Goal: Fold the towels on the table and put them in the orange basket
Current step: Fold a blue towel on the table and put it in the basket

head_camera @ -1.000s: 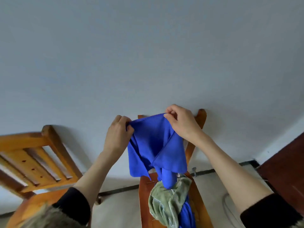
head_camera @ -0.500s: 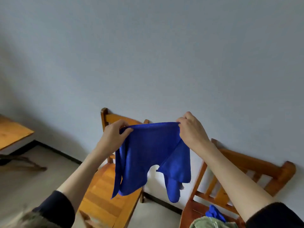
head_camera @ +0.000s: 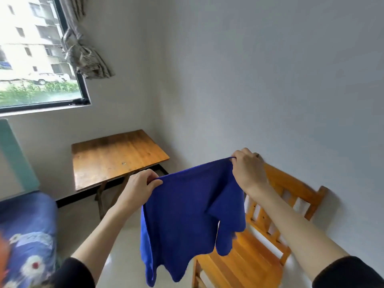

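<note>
While a floral bed sits near left and a bare wooden surface stands far left under the window, the left hand pinches the blue towel by one top corner, right hand pinches the other; towel hangs in air, spread between the hands, over a wooden chair at right.

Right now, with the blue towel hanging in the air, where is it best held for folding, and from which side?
At the two top corners, from above. The blue towel hangs from its upper edge, pinched by the left hand and right hand. The right side droops in a doubled flap, so that hand likely needs to reach the true corner.
</note>
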`<act>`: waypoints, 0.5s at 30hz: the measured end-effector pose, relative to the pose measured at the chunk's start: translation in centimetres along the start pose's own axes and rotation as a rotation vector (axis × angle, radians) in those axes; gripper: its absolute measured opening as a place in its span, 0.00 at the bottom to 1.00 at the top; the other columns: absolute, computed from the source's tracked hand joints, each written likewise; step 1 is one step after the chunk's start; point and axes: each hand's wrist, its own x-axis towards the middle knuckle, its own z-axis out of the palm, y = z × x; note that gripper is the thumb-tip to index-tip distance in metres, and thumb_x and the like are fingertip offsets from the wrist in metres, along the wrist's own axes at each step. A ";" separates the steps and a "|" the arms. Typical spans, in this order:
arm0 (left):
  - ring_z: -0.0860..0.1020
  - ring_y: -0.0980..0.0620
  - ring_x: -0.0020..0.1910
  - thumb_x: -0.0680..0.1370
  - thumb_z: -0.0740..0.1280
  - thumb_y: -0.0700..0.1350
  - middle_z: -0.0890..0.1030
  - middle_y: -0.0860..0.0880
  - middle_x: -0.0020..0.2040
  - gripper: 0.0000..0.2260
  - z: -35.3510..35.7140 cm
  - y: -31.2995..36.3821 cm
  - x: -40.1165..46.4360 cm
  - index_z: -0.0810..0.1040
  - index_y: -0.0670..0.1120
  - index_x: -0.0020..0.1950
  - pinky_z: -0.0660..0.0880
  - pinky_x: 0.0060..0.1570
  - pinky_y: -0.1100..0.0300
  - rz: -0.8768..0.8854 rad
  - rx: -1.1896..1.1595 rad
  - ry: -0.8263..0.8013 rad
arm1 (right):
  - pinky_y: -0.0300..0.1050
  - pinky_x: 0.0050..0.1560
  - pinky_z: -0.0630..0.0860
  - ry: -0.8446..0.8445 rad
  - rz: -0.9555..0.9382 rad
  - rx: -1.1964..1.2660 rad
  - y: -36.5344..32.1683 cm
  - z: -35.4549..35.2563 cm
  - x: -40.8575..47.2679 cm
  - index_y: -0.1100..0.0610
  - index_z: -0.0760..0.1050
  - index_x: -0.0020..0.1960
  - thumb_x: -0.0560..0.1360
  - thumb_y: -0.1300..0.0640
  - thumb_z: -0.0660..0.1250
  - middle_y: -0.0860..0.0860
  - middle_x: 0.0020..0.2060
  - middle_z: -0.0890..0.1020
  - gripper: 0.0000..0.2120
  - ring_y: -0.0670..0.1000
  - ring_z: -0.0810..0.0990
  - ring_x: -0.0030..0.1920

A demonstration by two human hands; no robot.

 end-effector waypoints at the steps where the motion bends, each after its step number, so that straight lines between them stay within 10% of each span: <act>1: 0.75 0.52 0.45 0.77 0.65 0.41 0.78 0.52 0.43 0.04 -1.4 -2.0 0.6 0.79 0.48 0.46 0.69 0.43 0.62 -0.016 0.017 0.024 | 0.41 0.43 0.69 -0.014 -0.007 0.024 -1.9 1.4 0.8 0.62 0.76 0.53 0.79 0.64 0.56 0.56 0.51 0.77 0.10 0.54 0.75 0.46; 15: 0.72 0.51 0.38 0.77 0.66 0.49 0.76 0.53 0.34 0.09 -10.9 -18.9 7.9 0.75 0.47 0.41 0.64 0.39 0.59 -0.292 0.111 0.304 | 0.45 0.38 0.62 -0.137 -0.013 0.153 -15.9 17.9 12.5 0.61 0.71 0.46 0.79 0.63 0.53 0.59 0.47 0.77 0.09 0.55 0.67 0.39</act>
